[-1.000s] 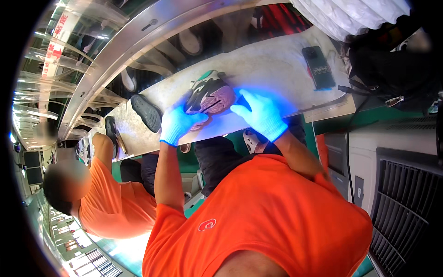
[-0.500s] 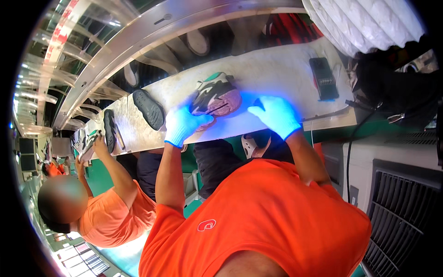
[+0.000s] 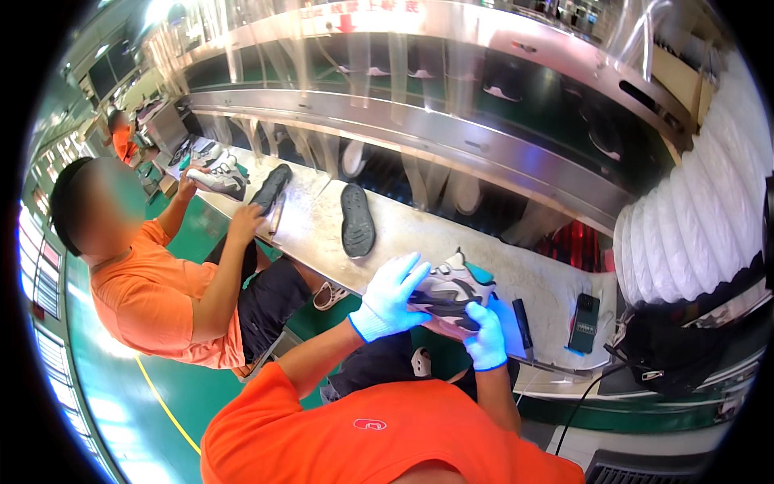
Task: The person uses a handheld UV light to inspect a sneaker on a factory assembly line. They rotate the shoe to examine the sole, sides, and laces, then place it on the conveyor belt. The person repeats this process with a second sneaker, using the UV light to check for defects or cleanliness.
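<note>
We have the grey, white and black sports shoe with a teal-green patch (image 3: pixel 455 286) between our two hands, at the near edge of the long, pale, stained bench (image 3: pixel 419 230); whether it rests there or is lifted just clear, we cannot tell. Our left hand in a white knit glove (image 3: pixel 391 300) lies against the shoe's left end, fingers stretched out along it; how firmly it grips we cannot tell. Our right hand in a matching white glove (image 3: pixel 486 337) pinches the shoe's near right side, thumb up over it, the other fingers mostly hidden. Just right of the shoe lies a slim black bar-shaped object (image 3: pixel 522 324), and farther right a dark rectangular phone (image 3: pixel 583 323). To the left, well apart from the shoe, a dark grey textured shoe sole (image 3: pixel 357 220) lies flat. Beyond it a co-worker in an orange T-shirt (image 3: pixel 177 290) has one hand at a grey-and-white shoe with teal parts (image 3: pixel 219 179). At far right hangs a white ribbed flexible duct (image 3: pixel 693 214) above a black fabric bag with a zip (image 3: pixel 673 343).
</note>
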Demonstrator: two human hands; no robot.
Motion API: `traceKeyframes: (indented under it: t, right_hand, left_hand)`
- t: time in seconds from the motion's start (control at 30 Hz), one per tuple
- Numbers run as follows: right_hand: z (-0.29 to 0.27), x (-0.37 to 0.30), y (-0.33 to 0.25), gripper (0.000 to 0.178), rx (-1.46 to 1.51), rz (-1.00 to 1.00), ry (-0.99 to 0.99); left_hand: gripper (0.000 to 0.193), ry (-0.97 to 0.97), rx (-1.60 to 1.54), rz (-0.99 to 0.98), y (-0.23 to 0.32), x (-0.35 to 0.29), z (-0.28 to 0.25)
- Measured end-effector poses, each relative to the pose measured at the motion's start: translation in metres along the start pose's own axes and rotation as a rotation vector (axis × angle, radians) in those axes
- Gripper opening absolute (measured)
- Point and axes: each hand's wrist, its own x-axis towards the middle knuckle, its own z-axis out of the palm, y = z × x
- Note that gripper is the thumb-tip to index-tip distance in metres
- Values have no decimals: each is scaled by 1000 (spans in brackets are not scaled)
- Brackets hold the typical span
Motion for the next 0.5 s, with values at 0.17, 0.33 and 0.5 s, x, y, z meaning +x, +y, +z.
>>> traceKeyframes:
  t: [0.17,0.33,0.5]
  right_hand:
    - [69,-5,-110,45,-123,-429,119]
    - [212,112,-264,47,-633,-1319,152]
    - [276,254,-436,97,-1293,-1527,750]
  left_hand:
    - [84,397,-12,40,-3,21,-35]
    - [70,220,-129,-194,-43,29,-59]
    - [53,208,-65,-189,-108,94,-72]
